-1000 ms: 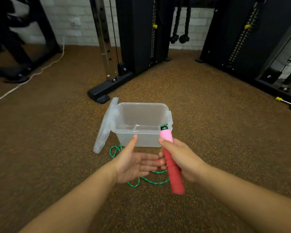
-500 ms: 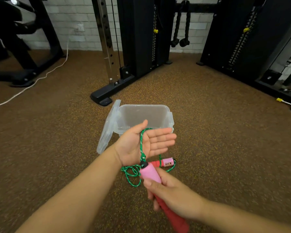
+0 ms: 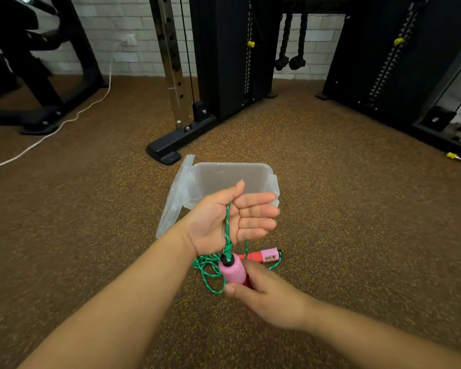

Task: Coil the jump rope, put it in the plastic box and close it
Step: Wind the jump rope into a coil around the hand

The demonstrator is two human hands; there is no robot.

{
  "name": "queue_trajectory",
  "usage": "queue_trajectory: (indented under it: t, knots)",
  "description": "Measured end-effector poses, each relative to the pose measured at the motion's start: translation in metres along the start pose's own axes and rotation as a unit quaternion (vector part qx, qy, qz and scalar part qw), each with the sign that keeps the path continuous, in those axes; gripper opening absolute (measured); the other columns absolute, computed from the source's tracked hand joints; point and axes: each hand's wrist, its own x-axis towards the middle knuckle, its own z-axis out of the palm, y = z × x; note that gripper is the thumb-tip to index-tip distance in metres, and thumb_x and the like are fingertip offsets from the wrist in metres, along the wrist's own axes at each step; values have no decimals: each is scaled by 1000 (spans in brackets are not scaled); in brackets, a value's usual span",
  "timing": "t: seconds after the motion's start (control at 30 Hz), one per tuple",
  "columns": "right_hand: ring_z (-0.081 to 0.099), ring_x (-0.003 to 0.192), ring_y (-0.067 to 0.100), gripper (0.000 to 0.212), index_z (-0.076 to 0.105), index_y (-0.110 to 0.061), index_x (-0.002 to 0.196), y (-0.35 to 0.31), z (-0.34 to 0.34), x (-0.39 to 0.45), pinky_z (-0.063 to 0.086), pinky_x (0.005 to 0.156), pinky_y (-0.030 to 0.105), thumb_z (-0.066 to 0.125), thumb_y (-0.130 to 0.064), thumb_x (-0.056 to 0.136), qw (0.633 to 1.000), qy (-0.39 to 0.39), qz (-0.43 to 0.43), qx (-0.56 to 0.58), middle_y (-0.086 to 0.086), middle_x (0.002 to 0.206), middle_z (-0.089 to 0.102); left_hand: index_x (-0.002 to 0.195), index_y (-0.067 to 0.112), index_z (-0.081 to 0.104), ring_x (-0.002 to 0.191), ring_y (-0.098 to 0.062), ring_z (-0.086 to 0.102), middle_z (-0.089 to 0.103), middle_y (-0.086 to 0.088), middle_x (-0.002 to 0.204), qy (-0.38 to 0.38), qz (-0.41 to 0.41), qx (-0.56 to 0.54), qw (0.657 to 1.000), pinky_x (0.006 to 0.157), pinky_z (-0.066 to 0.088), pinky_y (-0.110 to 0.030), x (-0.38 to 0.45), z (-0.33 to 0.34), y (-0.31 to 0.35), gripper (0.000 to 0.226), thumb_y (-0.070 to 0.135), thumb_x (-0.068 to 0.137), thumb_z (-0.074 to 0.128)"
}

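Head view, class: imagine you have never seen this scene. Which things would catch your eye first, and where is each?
At the centre, the left hand is held open, palm up, with the green rope running across it. Just below, the right hand grips a pink handle, while the other handle lies on the floor. Behind the hands stands the clear box, its lid hanging open on the left.

A single head-worn view looks forward and steeply down, close over both forearms, onto the speckled brown rubber floor (image 3: 357, 209), with black gym machine frames (image 3: 224, 62) and white brick wall (image 3: 133, 30) beyond.
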Motion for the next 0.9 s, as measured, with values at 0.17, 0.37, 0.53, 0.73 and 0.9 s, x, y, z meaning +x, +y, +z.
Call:
queue_trajectory:
  t: [0.17, 0.37, 0.53, 0.73, 0.9]
  knots:
    - [46, 122, 11, 57, 36, -25, 129, 18, -28, 5, 37, 94, 7, 65, -19, 80, 992, 101, 70, 1, -8, 122, 45, 95, 8, 77, 71, -22, 75, 77, -10, 81, -65, -32, 38, 997, 61, 61, -28, -4, -4, -2, 57, 46, 88, 35]
    - [51, 113, -8, 43, 49, -31, 122, -4, -53, 23, 40, 98, 14, 65, -11, 87, 989, 133, -60, 37, -10, 123, 56, 107, 2, 70, 80, -24, 74, 76, -14, 90, -168, -106, 87, 976, 73, 60, -32, -4, -2, -13, 64, 51, 91, 33]
    - [62, 71, -12, 29, 60, -22, 86, -10, -41, 28, 47, 67, 8, 49, 4, 92, 978, 133, -61, 147, -24, 73, 70, 94, 8, 77, 72, -22, 75, 77, -10, 83, -110, -67, 71, 989, 65, 61, -30, -7, 0, -2, 63, 49, 90, 29]
    - [63, 91, 8, 26, 55, -26, 101, 12, -19, 16, 50, 83, 36, 34, -38, 95, 984, 142, -32, -103, -15, 97, 65, 96, 6, 77, 75, -22, 75, 77, -12, 89, 28, 31, -8, 999, 62, 61, -30, -7, -13, 9, 64, 45, 98, 25]
    - [58, 82, 19, 45, 48, -23, 100, -14, -16, 4, 43, 69, 37, 14, -51, 94, 955, 87, -109, -262, -7, 92, 63, 112, 2, 67, 94, -23, 72, 73, -16, 107, 70, 52, -37, 995, 87, 52, -37, 4, -23, 2, 64, 47, 99, 23]
